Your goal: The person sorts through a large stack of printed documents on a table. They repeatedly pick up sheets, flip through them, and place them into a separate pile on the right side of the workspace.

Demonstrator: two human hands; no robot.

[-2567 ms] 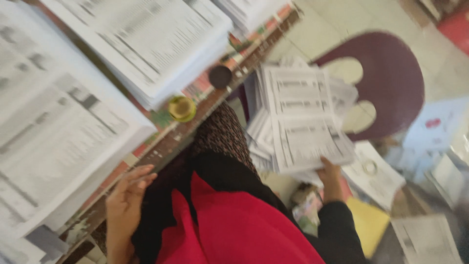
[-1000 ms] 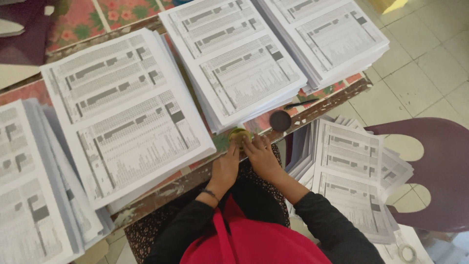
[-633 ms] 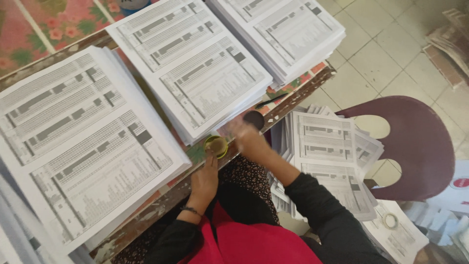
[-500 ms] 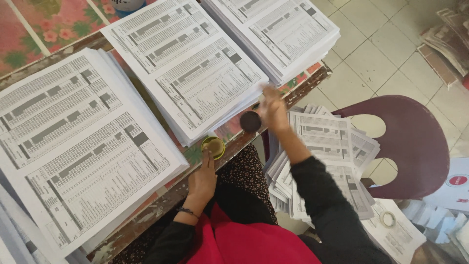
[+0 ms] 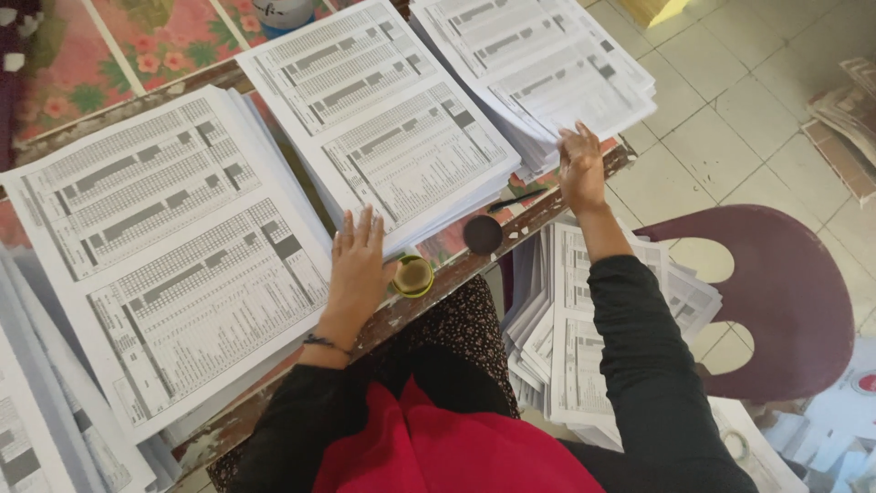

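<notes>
My left hand (image 5: 359, 260) lies flat with fingers apart on the near edge of the middle stack of printed sheets (image 5: 383, 119). My right hand (image 5: 581, 162) reaches to the near corner of the right stack of printed sheets (image 5: 538, 59), its fingertips touching the top sheets. A small round yellow-green tin (image 5: 413, 276) sits open at the table edge just right of my left hand. Its dark round lid (image 5: 482, 235) lies beside it. A thin dark pen (image 5: 516, 198) rests between the lid and the right stack.
A large left stack of printed sheets (image 5: 173, 237) covers the table (image 5: 420, 301) beside more stacks at the far left. A maroon plastic chair (image 5: 776, 301) to my right carries a fanned pile of collated sheets (image 5: 575, 319). Tiled floor lies beyond.
My hands left the small tin. The left hand moved up onto the middle stack. The right hand swung out past the lid to the right stack's corner.
</notes>
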